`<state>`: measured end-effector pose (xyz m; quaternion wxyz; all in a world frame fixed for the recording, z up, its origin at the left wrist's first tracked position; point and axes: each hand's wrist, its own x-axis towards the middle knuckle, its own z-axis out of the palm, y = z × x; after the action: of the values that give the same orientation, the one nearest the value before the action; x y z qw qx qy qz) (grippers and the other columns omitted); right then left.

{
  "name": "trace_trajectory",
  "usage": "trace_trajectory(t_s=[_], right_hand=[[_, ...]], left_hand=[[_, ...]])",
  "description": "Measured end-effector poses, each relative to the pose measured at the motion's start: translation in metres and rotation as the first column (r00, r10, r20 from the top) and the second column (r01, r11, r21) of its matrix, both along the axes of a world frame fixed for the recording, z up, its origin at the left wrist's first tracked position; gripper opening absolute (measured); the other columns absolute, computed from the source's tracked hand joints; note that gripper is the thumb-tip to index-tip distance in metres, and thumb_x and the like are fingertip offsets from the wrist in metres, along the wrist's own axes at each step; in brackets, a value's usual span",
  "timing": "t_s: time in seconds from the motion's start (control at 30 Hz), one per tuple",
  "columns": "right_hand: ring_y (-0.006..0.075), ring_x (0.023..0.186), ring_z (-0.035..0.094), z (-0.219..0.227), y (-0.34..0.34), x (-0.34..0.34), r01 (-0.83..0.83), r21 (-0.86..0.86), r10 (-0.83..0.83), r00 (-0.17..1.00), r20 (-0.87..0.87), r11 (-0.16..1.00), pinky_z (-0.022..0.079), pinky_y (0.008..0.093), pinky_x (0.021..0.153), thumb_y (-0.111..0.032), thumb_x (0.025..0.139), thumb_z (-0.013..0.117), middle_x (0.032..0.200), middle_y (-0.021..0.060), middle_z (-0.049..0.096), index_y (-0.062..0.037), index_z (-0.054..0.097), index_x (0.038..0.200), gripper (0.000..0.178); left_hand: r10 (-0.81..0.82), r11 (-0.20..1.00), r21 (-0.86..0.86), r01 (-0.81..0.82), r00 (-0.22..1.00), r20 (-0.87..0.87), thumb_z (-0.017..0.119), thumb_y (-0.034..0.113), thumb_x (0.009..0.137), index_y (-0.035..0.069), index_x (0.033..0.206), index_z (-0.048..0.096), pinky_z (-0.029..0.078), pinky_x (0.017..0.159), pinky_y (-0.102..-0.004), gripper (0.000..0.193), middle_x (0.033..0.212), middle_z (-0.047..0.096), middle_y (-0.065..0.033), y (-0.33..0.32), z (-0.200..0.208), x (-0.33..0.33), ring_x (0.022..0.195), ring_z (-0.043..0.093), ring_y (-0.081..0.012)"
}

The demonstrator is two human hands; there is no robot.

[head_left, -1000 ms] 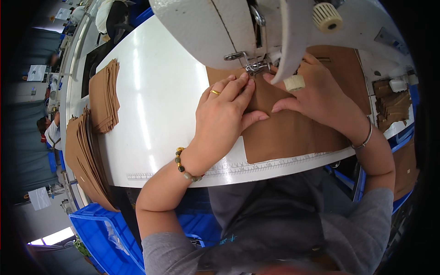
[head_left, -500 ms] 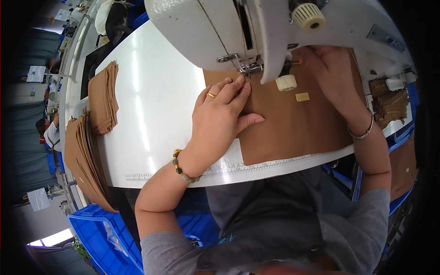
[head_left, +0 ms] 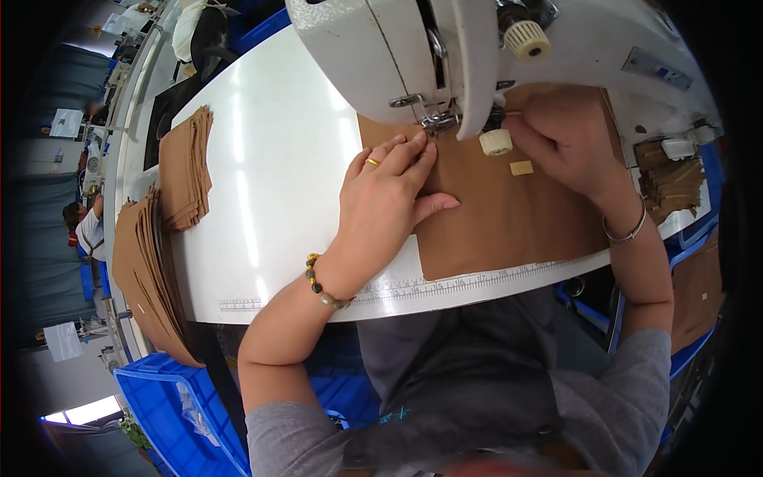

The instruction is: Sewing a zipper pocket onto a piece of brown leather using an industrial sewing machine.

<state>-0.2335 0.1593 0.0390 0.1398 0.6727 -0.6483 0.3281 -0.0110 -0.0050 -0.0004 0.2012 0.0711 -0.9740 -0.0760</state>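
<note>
A brown fabric panel with a small yellow label lies under the white sewing machine's head. My left hand rests flat on the panel's left part, fingers stretched toward the presser foot, thumb out to the right. On the panel's far right part, my right hand is closed, its fingers curled beside the machine's needle end. A thin brown strip shows at its fingertips; the machine partly hides them, so what they grip cannot be made out.
Stacks of brown fabric pieces lie on the white table at the left, one draping over its edge. A ruler strip runs along the near edge. Blue crates stand below left. More brown pieces lie at the right.
My right hand has drawn slightly nearer and its fingers have curled in more. My left hand keeps its place on the panel. The whole view has shifted a little.
</note>
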Motion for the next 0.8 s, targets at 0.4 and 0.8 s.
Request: trace_trajectory(t_s=[0.4,0.8], right_hand=[[0.0219,0.068,0.069,0.006,-0.006,0.133,-0.058,-0.116,0.084,0.968,0.236,0.992,0.055,0.0335,0.063,-0.026,0.085,0.085,0.095,0.0111,0.071,0.0056,0.038,0.157,0.091],[0.0129,0.059,0.061,0.012,-0.050,0.166,0.098,-0.495,0.089,0.936,0.340,0.863,0.050,0.0255,0.057,-0.021,0.089,0.083,0.085,0.0061,0.066,0.0023,0.045,0.148,0.074]], left_hand=[[-0.033,0.997,0.068,0.035,0.999,-0.026,0.078,0.038,0.088,0.005,0.130,0.071,0.047,0.109,-0.0450,0.054,0.138,0.067,-0.0075,-0.004,-0.003,0.001,0.131,0.061,-0.0296],[-0.194,0.857,0.435,0.274,0.956,-0.221,0.067,0.024,0.092,0.004,0.136,0.067,0.049,0.106,-0.0473,0.049,0.142,0.065,-0.0116,-0.006,-0.008,0.011,0.130,0.061,-0.0332]])
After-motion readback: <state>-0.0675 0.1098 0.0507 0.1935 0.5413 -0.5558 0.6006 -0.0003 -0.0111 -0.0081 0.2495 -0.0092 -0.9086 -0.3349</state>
